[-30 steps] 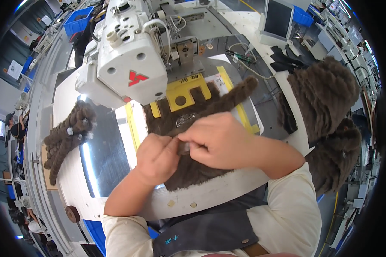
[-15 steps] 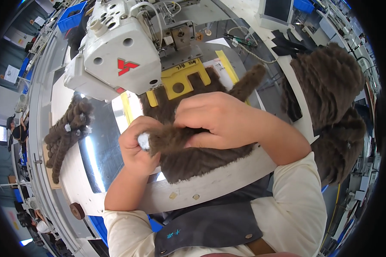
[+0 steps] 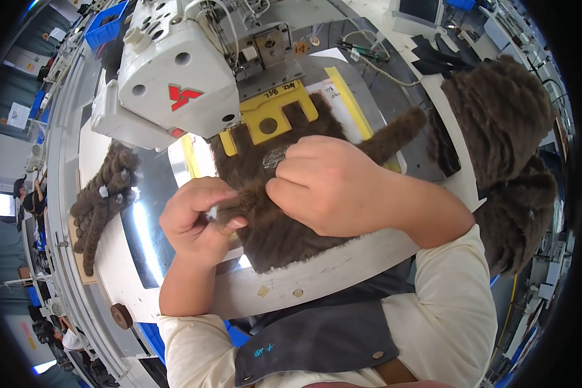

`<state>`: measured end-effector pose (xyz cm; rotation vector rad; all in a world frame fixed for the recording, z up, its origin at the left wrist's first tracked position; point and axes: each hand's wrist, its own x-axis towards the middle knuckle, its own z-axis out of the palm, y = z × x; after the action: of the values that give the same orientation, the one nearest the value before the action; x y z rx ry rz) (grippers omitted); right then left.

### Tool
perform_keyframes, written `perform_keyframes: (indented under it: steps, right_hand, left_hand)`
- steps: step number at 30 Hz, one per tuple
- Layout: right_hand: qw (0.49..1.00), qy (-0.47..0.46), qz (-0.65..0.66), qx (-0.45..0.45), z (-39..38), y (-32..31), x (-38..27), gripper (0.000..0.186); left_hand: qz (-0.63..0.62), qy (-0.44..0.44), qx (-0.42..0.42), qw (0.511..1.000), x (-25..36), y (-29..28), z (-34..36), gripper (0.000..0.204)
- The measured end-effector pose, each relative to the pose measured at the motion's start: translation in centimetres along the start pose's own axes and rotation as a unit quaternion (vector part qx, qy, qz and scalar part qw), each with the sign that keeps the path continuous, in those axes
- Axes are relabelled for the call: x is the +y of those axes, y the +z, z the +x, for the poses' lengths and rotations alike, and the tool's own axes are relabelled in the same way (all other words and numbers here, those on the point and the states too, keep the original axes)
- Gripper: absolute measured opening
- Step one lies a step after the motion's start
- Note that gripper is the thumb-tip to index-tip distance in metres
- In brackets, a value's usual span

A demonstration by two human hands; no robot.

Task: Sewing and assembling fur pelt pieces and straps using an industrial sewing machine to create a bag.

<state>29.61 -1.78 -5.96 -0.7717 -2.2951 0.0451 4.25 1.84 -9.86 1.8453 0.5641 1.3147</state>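
Between my hands is a brown furry stuffed tube [image 3: 249, 199]. White stuffing [image 3: 211, 212] shows at its left end, where my left hand [image 3: 191, 216] pinches it between thumb and fingers. My right hand [image 3: 336, 187] is curled closed over it, with the fingertips hidden. A furry length [image 3: 398, 134] sticks out beyond my right hand toward the upper right; my hand hides whether it joins the same tube. Underneath lies a flat brown plush panel [image 3: 281, 249], its far part beneath a yellow notched clamp plate [image 3: 265, 110]. A patch of pale stitching [image 3: 276, 157] shows on the panel.
A white sewing machine [image 3: 158, 84] stands over the far left of the panel. Stuffed brown tubes [image 3: 107, 187] are heaped at left. Tall stacks of brown plush pieces [image 3: 498, 119] stand at right. Tweezers-like tools [image 3: 362, 55] and a cord lie at the back.
My left hand has shifted slightly left and its thumb now lies along the tube's end, covering much of the white stuffing. The furry length at right reaches farther right.
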Motion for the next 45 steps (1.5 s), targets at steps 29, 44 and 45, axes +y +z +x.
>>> perform_keyframes:
  steps: [29, 44, 45]
  right_hand:
    - [0.962, 0.155, 0.213, -0.072, 1.0, -1.5, -0.2, 0.022]
    - [0.822, 0.492, 0.235, -0.165, 3.6, 8.7, 9.7, 0.019]
    - [0.846, 0.464, 0.212, -0.153, 3.8, 9.7, 10.4, 0.022]
  left_hand:
    - [0.024, -0.001, -0.160, 0.987, -0.6, 2.8, 1.0, 0.024]
    - [0.078, -0.359, 0.028, 0.930, -5.4, 3.8, 0.6, 0.032]
    - [0.135, -0.353, 0.025, 0.926, -4.6, 3.3, 1.1, 0.033]
